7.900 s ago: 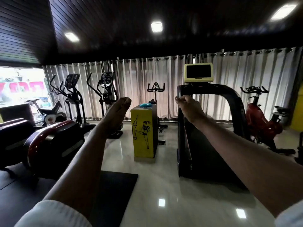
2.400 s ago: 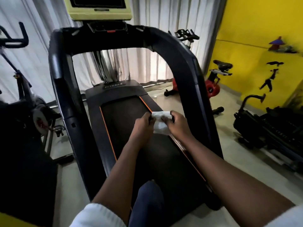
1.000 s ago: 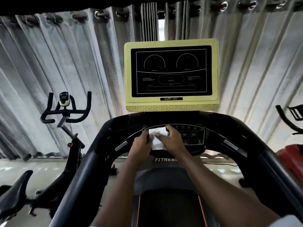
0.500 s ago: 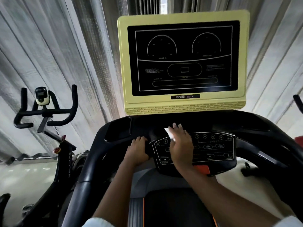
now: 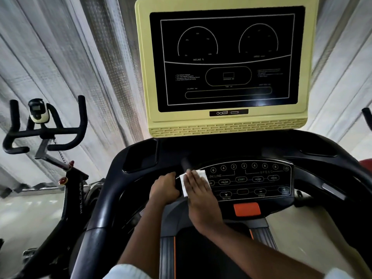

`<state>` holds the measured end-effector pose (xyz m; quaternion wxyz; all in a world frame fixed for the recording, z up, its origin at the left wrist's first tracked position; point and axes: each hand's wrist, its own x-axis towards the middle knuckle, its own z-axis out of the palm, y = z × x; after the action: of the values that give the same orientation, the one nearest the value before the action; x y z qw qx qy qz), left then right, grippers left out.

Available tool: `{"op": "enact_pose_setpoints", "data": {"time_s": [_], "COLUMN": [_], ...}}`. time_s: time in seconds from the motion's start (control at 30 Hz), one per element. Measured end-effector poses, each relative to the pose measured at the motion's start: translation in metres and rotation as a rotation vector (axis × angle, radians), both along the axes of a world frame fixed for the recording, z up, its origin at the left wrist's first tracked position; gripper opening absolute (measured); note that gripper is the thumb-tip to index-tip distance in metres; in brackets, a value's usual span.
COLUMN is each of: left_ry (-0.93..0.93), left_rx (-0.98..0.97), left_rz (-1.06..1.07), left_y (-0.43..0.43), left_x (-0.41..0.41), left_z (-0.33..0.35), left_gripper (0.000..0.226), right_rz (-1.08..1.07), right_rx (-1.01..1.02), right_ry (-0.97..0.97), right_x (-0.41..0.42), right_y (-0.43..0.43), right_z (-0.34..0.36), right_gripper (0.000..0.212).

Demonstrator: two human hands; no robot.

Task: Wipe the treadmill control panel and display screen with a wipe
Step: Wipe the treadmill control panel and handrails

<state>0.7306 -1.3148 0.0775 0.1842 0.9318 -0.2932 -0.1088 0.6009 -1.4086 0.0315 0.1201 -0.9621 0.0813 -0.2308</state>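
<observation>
The black treadmill control panel (image 5: 255, 182) with round buttons lies in front of me, below the dark display screen (image 5: 227, 59) in its yellow frame. My right hand (image 5: 198, 190) lies flat on a white wipe (image 5: 184, 183), pressing it onto the left end of the panel. Most of the wipe is hidden under the fingers. My left hand (image 5: 164, 190) is curled around the black bar just left of the panel. An orange stop tab (image 5: 247, 209) sits under the buttons.
The treadmill's thick black handrails (image 5: 96, 218) curve round on both sides. An exercise bike (image 5: 43, 133) stands at the left with its handlebars raised. Grey curtains (image 5: 84, 67) hang behind. The belt (image 5: 203, 256) runs below my arms.
My right hand has slid with the wipe from the panel's upper middle to its left end. The left hand has stayed on the bar. The view has moved closer to the console.
</observation>
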Motion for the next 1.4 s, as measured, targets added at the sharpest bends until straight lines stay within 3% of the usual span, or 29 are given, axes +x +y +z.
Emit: {"op": "enact_pose_setpoints", "data": {"time_s": [0.1,0.23,0.4,0.53,0.57,0.7,0.73,0.83,0.87,0.97,1.0,1.07,1.13,1.23,1.27,1.4], "left_ry": [-0.015,-0.002,-0.016,-0.020,-0.023,-0.060,-0.050,-0.022,-0.023,-0.031,-0.030,-0.022,-0.024,-0.040,-0.042,-0.038], "left_rx": [0.011,0.015,0.003,0.006,0.001,-0.033,-0.034,-0.030,-0.029,-0.027,-0.029,-0.026,-0.023,-0.020,-0.018,-0.021], "left_rz": [-0.007,-0.006,-0.022,-0.010,-0.009,-0.025,-0.024,-0.009,-0.008,-0.005,-0.002,0.001,0.002,0.003,0.002,0.005], "left_y": [0.001,0.003,0.003,0.003,0.003,0.002,0.002,0.002,0.002,0.002,0.002,0.002,0.002,0.002,0.002,0.002], "left_x": [0.001,0.001,0.003,0.004,0.004,0.005,0.005,0.004,0.004,0.004,0.003,0.003,0.003,0.003,0.002,0.002], "left_z": [0.000,-0.001,-0.004,-0.005,-0.006,-0.010,-0.009,-0.007,-0.007,-0.007,-0.008,-0.007,-0.006,-0.007,-0.007,-0.007], "left_gripper": [0.030,0.027,0.024,0.024,0.023,0.018,0.020,0.023,0.024,0.024,0.023,0.023,0.023,0.026,0.026,0.023], "right_rz": [-0.037,-0.198,0.018,-0.317,-0.302,0.123,0.085,-0.307,-0.285,0.104,0.110,-0.148,-0.283,0.097,0.126,-0.293], "right_rx": [0.031,0.098,-0.010,0.258,0.252,0.006,0.047,0.282,0.251,0.009,0.007,0.214,0.259,-0.015,-0.041,0.236], "right_ry": [-0.011,-0.046,-0.038,-0.105,-0.111,-0.058,-0.088,-0.141,-0.127,-0.062,-0.083,-0.127,-0.149,-0.072,-0.079,-0.142], "right_x": [0.013,0.020,0.002,0.022,0.021,-0.002,0.000,0.006,0.005,-0.007,-0.007,-0.002,0.003,-0.001,-0.001,0.001], "right_y": [-0.008,-0.012,-0.003,-0.014,-0.010,-0.006,-0.015,-0.027,-0.024,-0.019,-0.025,-0.031,-0.027,-0.023,-0.030,-0.045], "right_z": [0.014,0.020,0.001,0.026,0.023,0.003,0.005,0.019,0.019,0.007,0.007,0.014,0.020,0.013,0.015,0.023], "right_gripper": [0.071,0.063,0.076,0.066,0.068,0.072,0.065,0.057,0.059,0.064,0.062,0.057,0.058,0.061,0.062,0.059]}}
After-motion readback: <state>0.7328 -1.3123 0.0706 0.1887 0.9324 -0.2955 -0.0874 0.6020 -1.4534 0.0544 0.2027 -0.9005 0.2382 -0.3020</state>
